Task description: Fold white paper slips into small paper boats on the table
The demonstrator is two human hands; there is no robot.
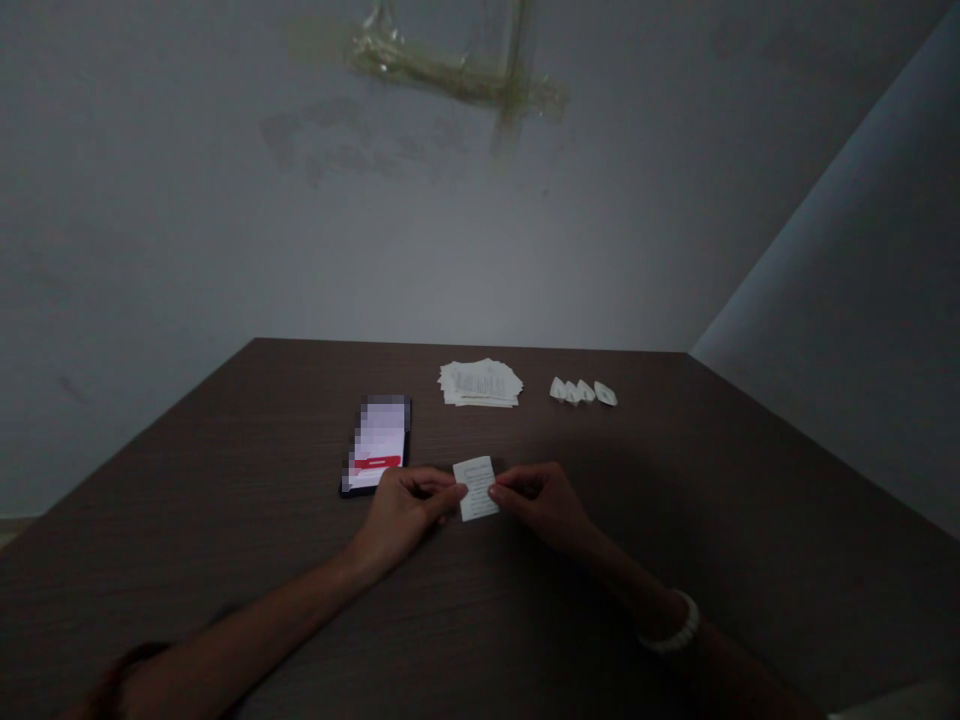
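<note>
**Printed paper slip (476,488) pinched between left hand (409,513) and right hand (541,505)**

Thumbs and fingers of both hands close on its opposite side edges, over the smooth, dark wood-grain desk (720,570). A smartphone (377,440) lies just beyond the left hand, which covers its lower corner; its screen is blurred apart from a red bar. Farther back sit a loose stack of printed paper sheets (480,383) and a row of small folded paper boats (581,392). A white beaded bracelet (670,625) circles the right wrist.
</note>
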